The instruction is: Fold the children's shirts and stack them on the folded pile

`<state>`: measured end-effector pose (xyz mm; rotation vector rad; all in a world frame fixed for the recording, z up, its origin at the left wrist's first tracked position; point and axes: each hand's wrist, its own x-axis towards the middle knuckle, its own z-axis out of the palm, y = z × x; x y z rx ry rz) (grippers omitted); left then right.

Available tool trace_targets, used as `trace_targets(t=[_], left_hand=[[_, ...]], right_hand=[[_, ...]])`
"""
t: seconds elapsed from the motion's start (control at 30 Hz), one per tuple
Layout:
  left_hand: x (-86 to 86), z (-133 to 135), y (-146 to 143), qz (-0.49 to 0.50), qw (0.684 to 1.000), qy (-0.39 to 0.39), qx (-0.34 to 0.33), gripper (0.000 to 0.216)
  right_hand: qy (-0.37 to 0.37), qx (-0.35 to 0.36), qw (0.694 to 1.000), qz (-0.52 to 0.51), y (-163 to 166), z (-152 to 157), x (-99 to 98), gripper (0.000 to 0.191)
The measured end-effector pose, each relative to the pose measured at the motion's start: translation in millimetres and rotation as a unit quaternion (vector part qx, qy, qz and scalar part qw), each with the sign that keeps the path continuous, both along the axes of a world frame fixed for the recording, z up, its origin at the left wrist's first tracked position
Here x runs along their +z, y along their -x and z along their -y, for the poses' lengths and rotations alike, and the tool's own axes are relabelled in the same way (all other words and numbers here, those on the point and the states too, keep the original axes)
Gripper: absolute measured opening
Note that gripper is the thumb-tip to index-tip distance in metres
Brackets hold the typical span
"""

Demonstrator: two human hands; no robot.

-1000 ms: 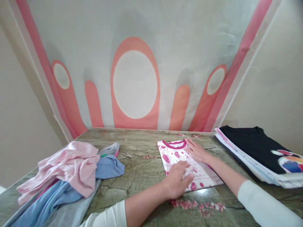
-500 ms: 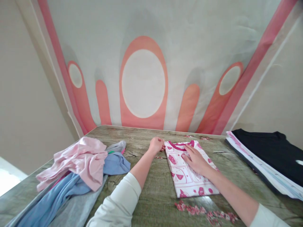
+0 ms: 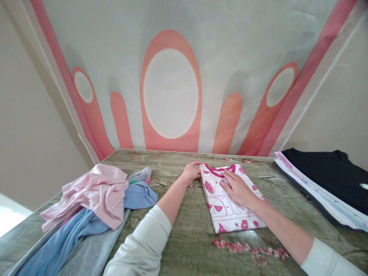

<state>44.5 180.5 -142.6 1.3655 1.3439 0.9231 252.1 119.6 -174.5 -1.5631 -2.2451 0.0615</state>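
Brings half-curled left hand [image 3: 191,173] to far-left corner of the folded shirt [image 3: 216,196], cannot tell if pinching; rests right hand [image 3: 237,189] flat atop, gripping nothing, apparently steadying it.

Wood-grain table [image 3: 184,245]: rumpled clothes pile [image 3: 93,195], folded pink-white shirt [image 3: 225,207], garment stack [image 3: 324,176].

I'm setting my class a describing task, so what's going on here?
A folded printed shirt lies on a table. A person's right hand rests on its upper part; the left hand is at its far left corner. Rumpled clothes lie to the left; a stack topped by a black shirt lies to the right.
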Motion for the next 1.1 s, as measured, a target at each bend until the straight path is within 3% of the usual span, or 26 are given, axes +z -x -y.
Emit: trace_targets(t=[0.3, 0.5, 0.6, 0.7, 0.83, 1.1], left_hand=[[-9.6, -11, 11, -0.141, 0.982, -0.123, -0.008, 0.032], [-2.3, -3, 18, -0.235, 0.953, -0.191, -0.010, 0.029], [1.6, 6, 12, -0.327, 0.907, -0.262, -0.037, 0.031], [-1.6, 15, 3, -0.411, 0.844, -0.320, -0.128, 0.038], [-10.6, 21, -4, -0.478, 0.801, -0.297, -0.205, 0.054], [-6.2, 20, 0, -0.495, 0.792, -0.278, -0.224, 0.056]], right_hand=[[0.000, 0.006, 1.000, 0.001, 1, 1, 1.2, 0.053], [-0.002, 0.008, 1.000, -0.001, 0, 0, -0.3, 0.054], [-0.008, 0.006, 1.000, 0.005, 0, -1, -0.3, 0.055], [-0.013, 0.010, 1.000, 0.003, 0, -1, -0.3, 0.054], [0.002, 0.012, 1.000, 0.004, 1, -1, -0.2, 0.052], [0.070, -0.043, 0.996, 0.025, -23, -9, -3.5, 0.072]])
